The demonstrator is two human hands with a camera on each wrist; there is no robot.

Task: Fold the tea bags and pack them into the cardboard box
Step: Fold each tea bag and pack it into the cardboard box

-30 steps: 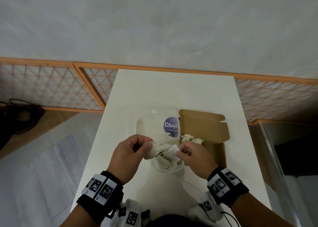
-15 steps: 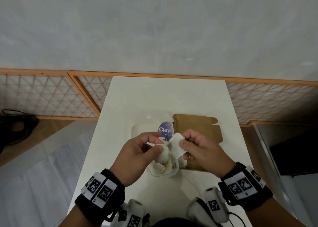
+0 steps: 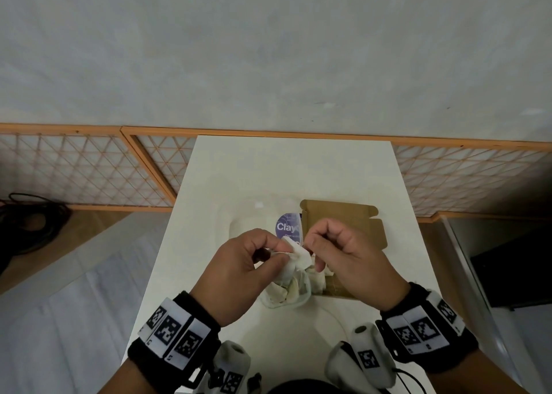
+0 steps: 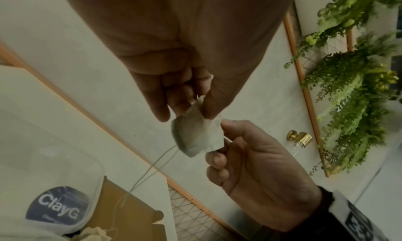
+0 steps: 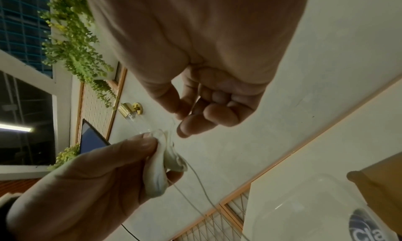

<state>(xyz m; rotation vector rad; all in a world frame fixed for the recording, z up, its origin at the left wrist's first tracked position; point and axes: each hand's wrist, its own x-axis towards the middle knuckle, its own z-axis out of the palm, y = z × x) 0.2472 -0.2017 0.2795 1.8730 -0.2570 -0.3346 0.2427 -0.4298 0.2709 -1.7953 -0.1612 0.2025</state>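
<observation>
1. Left hand [image 3: 239,269]: fingers curled, pinching tea bag [image 3: 294,257], now folded over from the flatter sheet seen earlier.
2. Right hand [image 3: 343,256]: curled, pinching the bag's near edge; string [image 4: 150,169] hangs beneath.
3. Cardboard box [image 3: 340,223]: open, behind right hand; likely packing comes next.
4. Clear container [image 3: 286,301]: spare bags, under both hands.

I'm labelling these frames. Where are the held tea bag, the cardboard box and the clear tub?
tea bag [image 4: 195,134], left wrist view, middle of its pouch.
cardboard box [image 3: 334,217], head view, raised lid flap.
clear tub [image 3: 283,302], head view, near rim.
</observation>
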